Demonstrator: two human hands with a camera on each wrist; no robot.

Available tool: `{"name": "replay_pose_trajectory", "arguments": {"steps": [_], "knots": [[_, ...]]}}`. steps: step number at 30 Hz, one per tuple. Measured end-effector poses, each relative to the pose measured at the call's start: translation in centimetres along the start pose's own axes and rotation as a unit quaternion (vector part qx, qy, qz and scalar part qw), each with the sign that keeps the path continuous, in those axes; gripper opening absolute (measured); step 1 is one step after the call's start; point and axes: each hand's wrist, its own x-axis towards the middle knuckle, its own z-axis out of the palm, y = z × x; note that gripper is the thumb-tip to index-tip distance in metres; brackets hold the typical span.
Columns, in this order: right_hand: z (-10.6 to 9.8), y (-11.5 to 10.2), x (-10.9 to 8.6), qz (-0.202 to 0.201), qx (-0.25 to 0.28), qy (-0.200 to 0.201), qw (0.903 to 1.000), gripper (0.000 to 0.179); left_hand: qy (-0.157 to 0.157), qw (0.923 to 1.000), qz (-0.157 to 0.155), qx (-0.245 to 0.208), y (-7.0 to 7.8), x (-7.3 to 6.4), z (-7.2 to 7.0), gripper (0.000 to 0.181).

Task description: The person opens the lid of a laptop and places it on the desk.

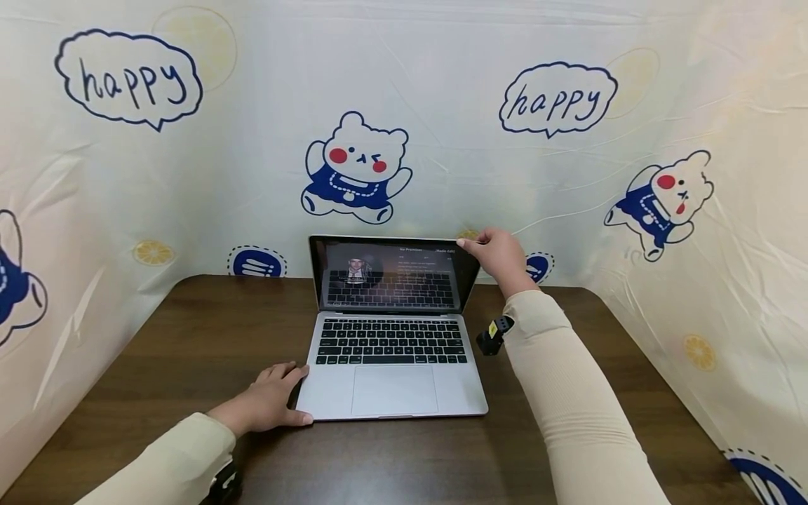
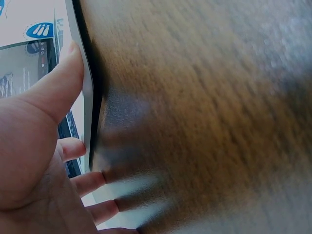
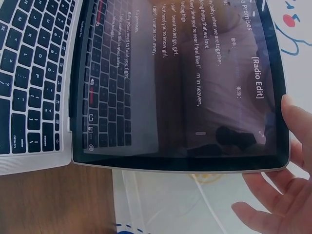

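Observation:
A silver laptop (image 1: 394, 393) sits unfolded on the brown table, its lid raised. Its lit screen (image 1: 391, 273) shows a song page with a small picture and lyrics; the keyboard reflects in it. My right hand (image 1: 499, 259) pinches the lid's top right corner, thumb (image 3: 292, 112) at the screen side and fingers (image 3: 265, 187) by the back and edge. At the base's front left corner rests my left hand (image 1: 271, 400). Its thumb (image 2: 63, 80) is straight against the corner, and the other fingers (image 2: 90, 183) are spread along the left side, tips touching the table.
The wooden table (image 1: 208, 351) carries the laptop near its middle. A pale curtain (image 1: 454, 175) with cartoon bears and "happy" bubbles hangs behind it and along both sides. A black wrist camera (image 1: 495, 335) sits on the right wrist, close to the laptop's right side.

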Motion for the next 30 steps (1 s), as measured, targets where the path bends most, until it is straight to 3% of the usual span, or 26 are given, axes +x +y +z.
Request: {"name": "replay_pose_trajectory", "arguments": {"steps": [30], "knots": [[0.16, 0.01, 0.49, 0.009, 0.005, 0.002, 0.9999, 0.042, 0.0, 1.0, 0.006, 0.002, 0.06, 0.06, -0.05, 0.092]]}}
